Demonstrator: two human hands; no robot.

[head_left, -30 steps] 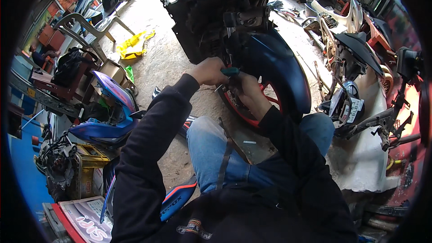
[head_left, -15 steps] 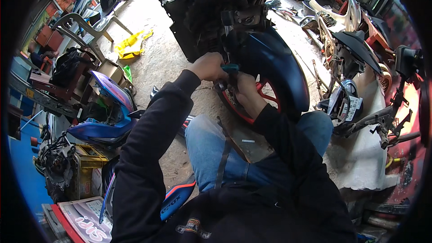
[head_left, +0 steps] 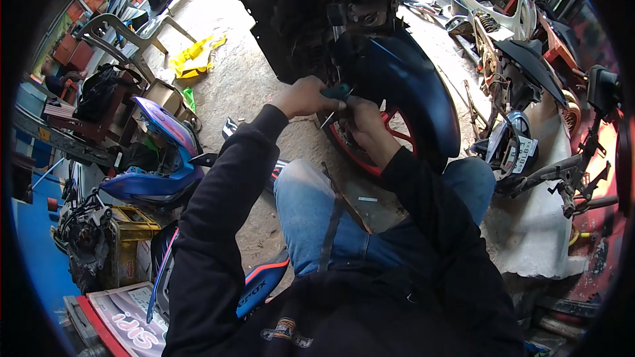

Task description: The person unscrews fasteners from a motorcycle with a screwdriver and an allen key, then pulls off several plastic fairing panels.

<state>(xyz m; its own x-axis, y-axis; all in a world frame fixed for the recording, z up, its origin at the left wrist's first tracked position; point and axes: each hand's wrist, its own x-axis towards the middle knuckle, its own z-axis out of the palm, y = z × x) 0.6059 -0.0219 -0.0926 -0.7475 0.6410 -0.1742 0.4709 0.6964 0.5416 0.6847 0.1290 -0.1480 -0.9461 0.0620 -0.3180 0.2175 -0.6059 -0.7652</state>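
Observation:
My left hand (head_left: 302,97) is closed around the teal handle of what looks like a screwdriver (head_left: 338,90), beside the motorcycle's front wheel. A thin metal shaft (head_left: 327,120) shows just below my fingers. Close against it, my right hand (head_left: 366,122) has its fingers curled in front of the wheel; what they grip is hidden. Under and behind both hands stands the front wheel (head_left: 401,133) with its red rim. A dark blue front fender (head_left: 413,82) covers the tyre. The bared dark front of the motorcycle (head_left: 297,20) rises beyond.
A purple-blue body panel (head_left: 162,185) lies to the left, near a yellow crate (head_left: 132,251) with an engine part on it. A yellow plastic bag (head_left: 193,59) is on the concrete floor. Stripped motorcycle parts and a frame (head_left: 562,175) crowd the right side. A flat board (head_left: 357,205) lies between my knees.
The teal handle has tilted up and a thin metal shaft now sticks out below my left hand. Both hands stay close together by the wheel. The view has shifted slightly.

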